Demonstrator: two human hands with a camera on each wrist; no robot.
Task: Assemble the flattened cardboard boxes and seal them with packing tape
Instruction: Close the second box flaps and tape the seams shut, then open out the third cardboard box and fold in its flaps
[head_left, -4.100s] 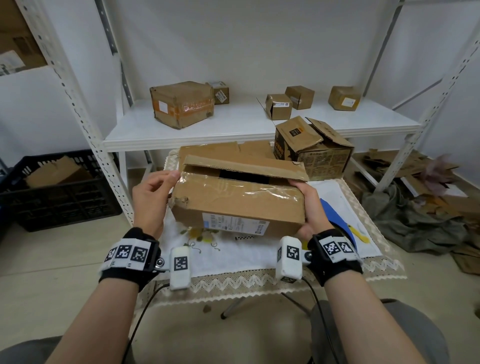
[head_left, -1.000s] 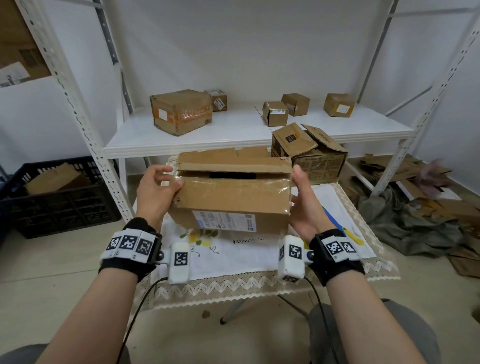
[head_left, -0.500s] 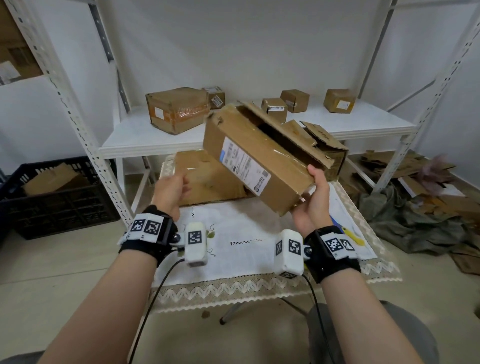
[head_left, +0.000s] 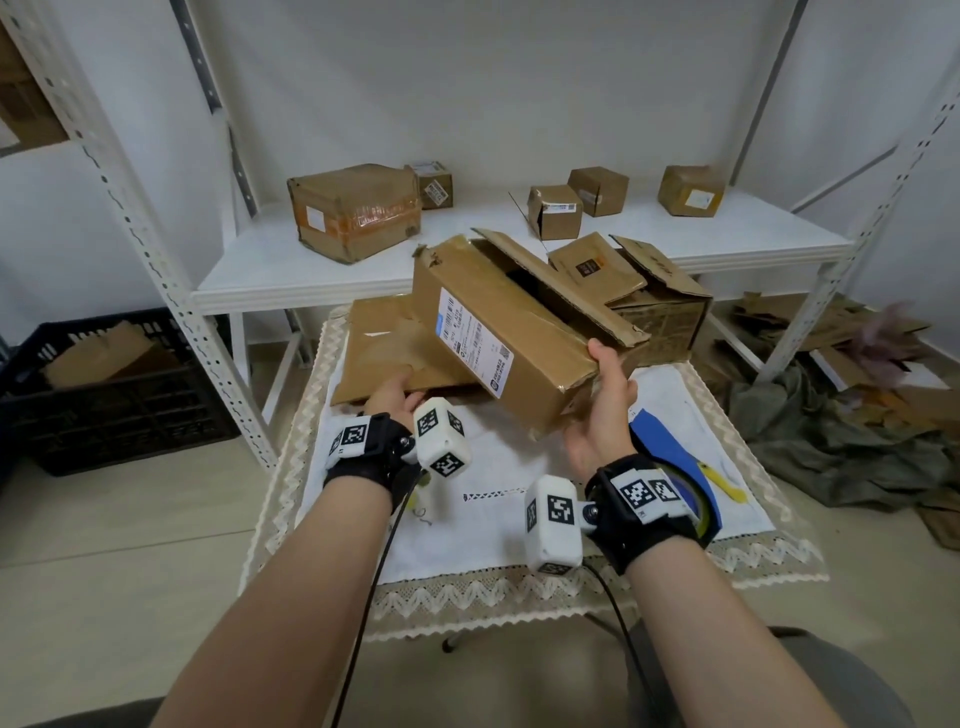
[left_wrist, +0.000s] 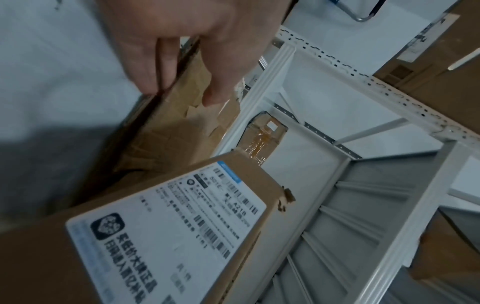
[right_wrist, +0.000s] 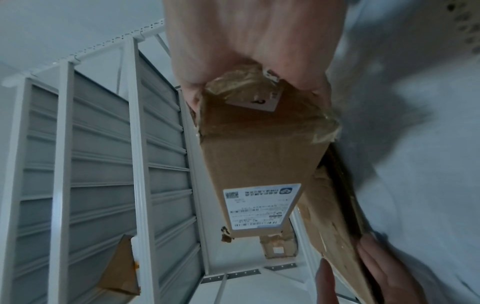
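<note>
Left hand (head_left: 393, 393) pinched the near edge of a flattened cardboard box (head_left: 384, 353) lying on the tabletop (head_left: 483, 525), thumb on top, fingers beneath. Right hand (head_left: 602, 410) gripped the lower right end of an assembled box (head_left: 498, 332), held tilted above the tabletop, flaps open. Its white shipping label (head_left: 474, 345) carried barcodes and small print, unreadable. To the left, a black crate (head_left: 114, 410) on the floor held cardboard pieces. At right, another open box (head_left: 654, 306) stood on the tabletop; contents not visible.
</note>
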